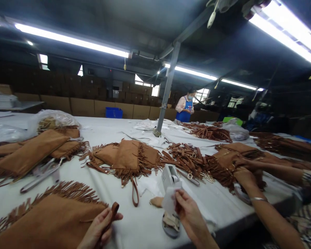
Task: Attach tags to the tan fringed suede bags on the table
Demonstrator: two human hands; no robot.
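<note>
My left hand (100, 224) is closed around a brown wrist strap (115, 208), whose looped end sticks up past the fingers. Beside it a tan fringed pouch (49, 221) lies flat at the lower left. Between thumb and fingers, my right hand (189, 214) pinches a thin white sheet (169, 200), translucent in look. Just behind that sheet stands a white tape dispenser (169, 176). Below it is a round grey dish (171, 228) with small pieces inside, partly hidden by my right hand.
More fringed pouches (126, 155) and a heap of brown straps (186, 159) cover the table's middle. Pouches (31, 152) pile up at left. A co-worker's hands (245, 173) handle pouches at right. A metal post (168, 86) rises from the table; another person (185, 107) stands beyond.
</note>
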